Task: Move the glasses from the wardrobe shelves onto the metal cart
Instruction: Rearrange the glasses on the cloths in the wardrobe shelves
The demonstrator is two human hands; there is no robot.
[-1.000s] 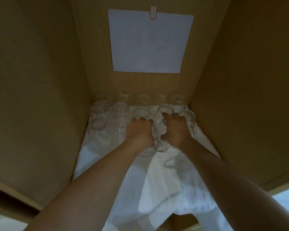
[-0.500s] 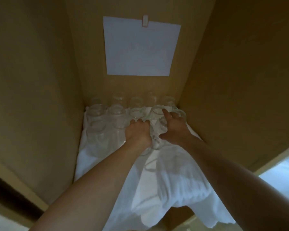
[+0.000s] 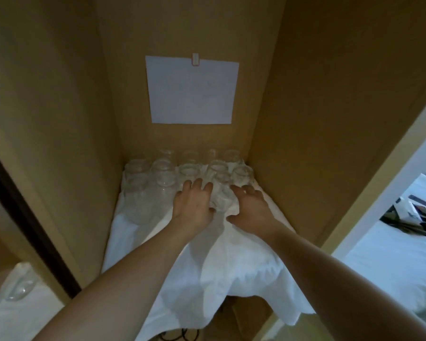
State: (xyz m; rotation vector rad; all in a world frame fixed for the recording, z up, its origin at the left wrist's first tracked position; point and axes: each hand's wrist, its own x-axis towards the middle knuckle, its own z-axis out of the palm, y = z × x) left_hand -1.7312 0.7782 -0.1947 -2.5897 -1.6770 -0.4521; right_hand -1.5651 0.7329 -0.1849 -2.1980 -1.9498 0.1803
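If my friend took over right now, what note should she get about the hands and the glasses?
Left hand: fingers spread, resting against a glass between the two hands; a firm grip cannot be told.
Right hand: open, fingers spread, beside the same glass.
Glasses: clear ones stand in rows at the back of the wardrobe shelf, on a white cloth that hangs over the front edge.
Done: the front of the cloth is bare; the cart is not recognisable in view.
Left: lift the glass between the hands, then carry the rest to the cart.
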